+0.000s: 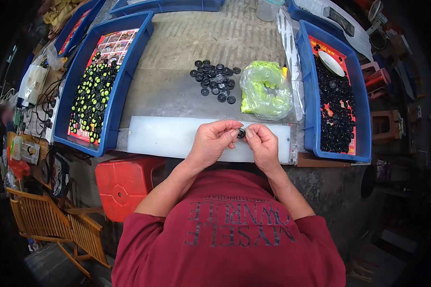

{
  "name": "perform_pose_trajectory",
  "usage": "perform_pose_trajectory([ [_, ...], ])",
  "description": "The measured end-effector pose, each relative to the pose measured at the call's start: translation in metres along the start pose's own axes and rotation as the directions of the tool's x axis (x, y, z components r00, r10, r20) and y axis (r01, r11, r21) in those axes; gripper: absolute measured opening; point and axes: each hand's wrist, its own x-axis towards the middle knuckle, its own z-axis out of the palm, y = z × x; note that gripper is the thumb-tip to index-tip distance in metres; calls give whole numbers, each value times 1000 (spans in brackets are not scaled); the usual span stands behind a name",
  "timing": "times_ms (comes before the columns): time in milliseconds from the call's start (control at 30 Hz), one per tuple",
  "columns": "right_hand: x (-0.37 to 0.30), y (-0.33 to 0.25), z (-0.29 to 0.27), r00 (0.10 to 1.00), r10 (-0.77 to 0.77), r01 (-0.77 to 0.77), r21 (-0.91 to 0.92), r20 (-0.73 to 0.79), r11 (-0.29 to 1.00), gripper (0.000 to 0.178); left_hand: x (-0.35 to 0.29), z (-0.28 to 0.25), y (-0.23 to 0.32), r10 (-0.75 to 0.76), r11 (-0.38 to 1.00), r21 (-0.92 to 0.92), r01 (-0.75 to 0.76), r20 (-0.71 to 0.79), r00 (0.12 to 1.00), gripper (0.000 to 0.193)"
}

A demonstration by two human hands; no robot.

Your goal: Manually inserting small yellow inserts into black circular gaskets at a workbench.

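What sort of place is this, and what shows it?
Probably a small workshop handling little parts: the left hand and right hand hold a black disc, loose black discs lie on the worktable, and the left blue tray and right blue tray hold many more.

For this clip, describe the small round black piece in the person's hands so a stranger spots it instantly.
Find the long white board along the near edge of the table. Over its right half, the left hand and right hand meet, with the small round black piece between them. Unlike the loose black discs piled farther back, it alone is held.
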Motion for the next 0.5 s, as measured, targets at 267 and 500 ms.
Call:
perform_pose_trajectory([
  [267, 0, 5, -4, 1000, 4, -4, 11, 27, 1000, 10, 3, 2, -3, 12, 1000, -23, -11, 36, 999, 20],
  [500, 0, -7, -2, 994, 107, -105, 168, 1, 980, 10, 1, 7, 0, -10, 998, -68, 16, 74, 997, 26],
])
